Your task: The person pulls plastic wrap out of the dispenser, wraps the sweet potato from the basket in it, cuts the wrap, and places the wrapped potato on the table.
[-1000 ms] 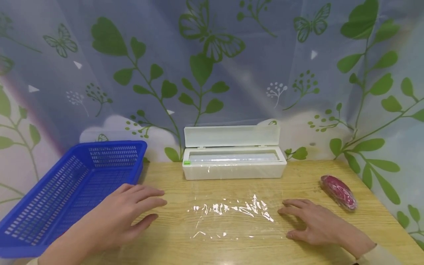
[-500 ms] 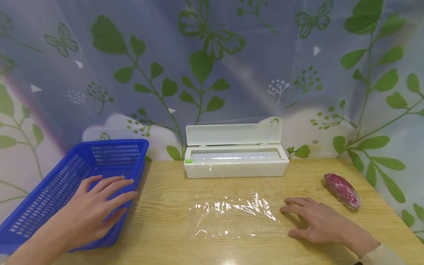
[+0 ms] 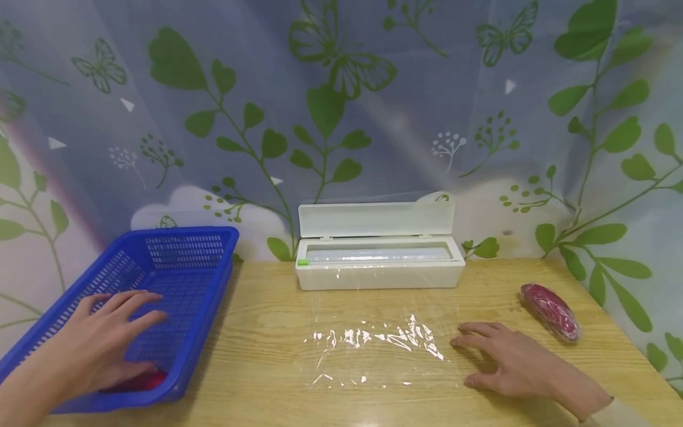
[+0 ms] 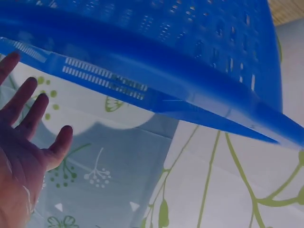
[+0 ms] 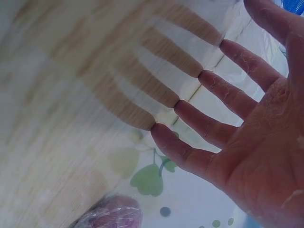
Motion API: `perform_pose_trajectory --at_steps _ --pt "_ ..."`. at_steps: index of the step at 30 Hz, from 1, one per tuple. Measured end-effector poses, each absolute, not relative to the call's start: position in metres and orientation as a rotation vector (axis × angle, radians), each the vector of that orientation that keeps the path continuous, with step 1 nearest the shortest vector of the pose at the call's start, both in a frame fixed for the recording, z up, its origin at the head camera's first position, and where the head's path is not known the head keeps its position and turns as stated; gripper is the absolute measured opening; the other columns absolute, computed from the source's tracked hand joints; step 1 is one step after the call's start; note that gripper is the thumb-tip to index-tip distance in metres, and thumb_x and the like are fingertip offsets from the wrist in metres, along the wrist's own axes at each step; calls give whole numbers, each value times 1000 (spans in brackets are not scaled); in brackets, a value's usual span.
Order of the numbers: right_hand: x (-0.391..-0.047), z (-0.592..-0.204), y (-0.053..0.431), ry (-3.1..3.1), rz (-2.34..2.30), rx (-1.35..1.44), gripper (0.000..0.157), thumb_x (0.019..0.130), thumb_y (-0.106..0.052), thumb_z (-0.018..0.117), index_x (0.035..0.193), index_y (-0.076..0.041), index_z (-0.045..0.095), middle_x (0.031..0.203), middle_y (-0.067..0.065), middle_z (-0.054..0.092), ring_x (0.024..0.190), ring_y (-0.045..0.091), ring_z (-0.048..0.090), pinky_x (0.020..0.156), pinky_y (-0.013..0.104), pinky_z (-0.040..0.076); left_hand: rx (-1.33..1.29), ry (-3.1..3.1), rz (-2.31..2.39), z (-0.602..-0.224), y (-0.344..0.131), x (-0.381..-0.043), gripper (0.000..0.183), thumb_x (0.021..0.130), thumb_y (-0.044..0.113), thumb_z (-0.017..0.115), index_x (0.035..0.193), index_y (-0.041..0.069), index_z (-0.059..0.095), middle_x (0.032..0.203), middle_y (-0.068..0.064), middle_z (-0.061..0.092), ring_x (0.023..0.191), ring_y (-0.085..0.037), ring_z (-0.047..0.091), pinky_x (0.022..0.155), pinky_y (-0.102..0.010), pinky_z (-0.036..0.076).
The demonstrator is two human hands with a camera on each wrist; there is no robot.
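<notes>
Fingers (image 3: 145,321) of the left hand (image 3: 98,347) spread, empty, over the blue basket (image 3: 220,279), a red item (image 3: 151,381) apparently beneath; I see the right hand (image 3: 507,359) relaxed on the desk (image 3: 256,356), beside clear film (image 3: 373,338).

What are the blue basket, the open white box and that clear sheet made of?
Blue basket: probably plastic, slightly glossy, with slotted, seamless-looking walls. White box: likely rigid plastic, smooth, with small white hinges. Clear sheet: apparently thin plastic film, glossy, with crinkled glints.

Glary film (image 3: 351,338) – dim wrist pics
</notes>
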State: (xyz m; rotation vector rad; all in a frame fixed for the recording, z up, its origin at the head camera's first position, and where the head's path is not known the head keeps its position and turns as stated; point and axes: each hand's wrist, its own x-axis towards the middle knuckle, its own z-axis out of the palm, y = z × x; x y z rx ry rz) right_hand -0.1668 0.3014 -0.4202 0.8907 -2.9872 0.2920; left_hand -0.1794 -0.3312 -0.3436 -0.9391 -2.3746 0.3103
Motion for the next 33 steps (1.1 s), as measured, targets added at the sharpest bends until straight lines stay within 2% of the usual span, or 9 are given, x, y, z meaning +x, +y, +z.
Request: perform_pose_trajectory --at_steps 2,4,8,15,20,25,30,33 --pt "-167 -420 301 -2980 287 891 57 79 -65 59 125 -31 58 135 5 54 119 36 53 83 60 49 -929 -2396 353 -345 -336 -180 80 43 79 68 103 27 64 117 -6 58 103 -30 53 75 -58 41" --pt "-167 -420 301 -2975 283 892 57 79 -65 59 124 -31 58 135 5 54 119 36 53 82 59 49 -920 -2418 379 -348 -339 -180 87 33 77 71 103 27 63 118 -6 57 105 -30 52 75 -60 40" --pt "-167 -419 302 -2975 282 886 56 79 -65 60 124 -31 58 135 5 54 119 36 53 81 60 49 -896 -2446 406 -354 -342 -181 94 28 77 70 108 27 62 120 -7 57 108 -31 50 74 -62 41" --pt "-167 -421 301 -2969 299 887 57 80 -65 59 124 -30 58 134 5 54 119 36 53 81 61 49 -832 -2573 471 -365 -347 -183 87 36 67 75 110 23 63 113 -10 60 101 -33 56 68 -64 43" --pt "-167 -421 299 -2966 292 892 56 79 -64 60 124 -30 58 134 5 54 118 36 53 79 60 50 -614 -2785 461 -376 -355 -179 79 37 53 83 106 21 64 95 -7 62 81 -31 59 56 -58 44" --pt "-166 -421 300 -2964 273 883 58 79 -66 59 124 -30 58 134 4 54 118 36 53 78 61 49 -520 -2897 389 -386 -363 -181 63 44 32 85 102 20 63 81 -2 59 64 -25 58 47 -49 44" --pt "-165 -421 299 -2957 267 886 59 79 -67 58 125 -30 58 134 4 54 119 35 53 79 60 49 -495 -2916 372 -390 -366 -183 59 44 21 83 97 21 59 79 -1 53 58 -24 55 44 -47 42" --pt "-165 -421 300 -2957 261 885 59 79 -67 58 125 -30 58 134 4 54 119 35 53 78 61 49 -532 -2835 402 -389 -366 -183 65 44 22 84 104 22 58 84 -4 54 60 -27 57 44 -47 42"
